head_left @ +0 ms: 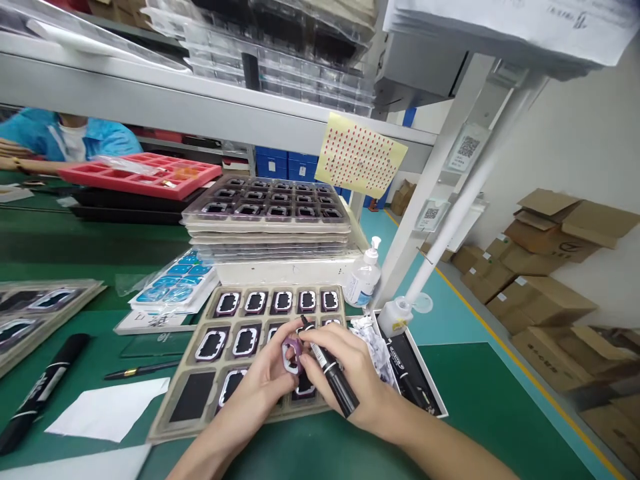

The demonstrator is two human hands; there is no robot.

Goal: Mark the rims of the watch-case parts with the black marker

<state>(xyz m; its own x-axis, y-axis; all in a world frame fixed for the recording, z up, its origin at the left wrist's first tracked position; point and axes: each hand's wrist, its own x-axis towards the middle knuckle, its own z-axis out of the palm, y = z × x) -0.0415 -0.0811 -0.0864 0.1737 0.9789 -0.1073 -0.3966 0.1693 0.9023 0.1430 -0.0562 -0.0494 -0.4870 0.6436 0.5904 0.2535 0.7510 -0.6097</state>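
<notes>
Above the tray's front part, my left hand (270,373) pinches a small purple frame (291,355) with a white lower edge. My right hand (357,373) grips a black marker pen (333,380), its tip end pointing up and left beside the frame. The fingers of both hands meet around the frame. Below them lies a beige compartment tray (173,417) with rows of similar dark frames with white rims. One compartment at its front left shows only a black pad (193,397). My hands hide part of the tray's middle and right front.
A second black marker (43,393), a thin pen (143,371) and white paper (107,410) lie left. Stacked trays (267,227) stand behind. A pump bottle (363,277) and a white box (443,407) are right. A co-worker in a blue jacket (113,140) sits across.
</notes>
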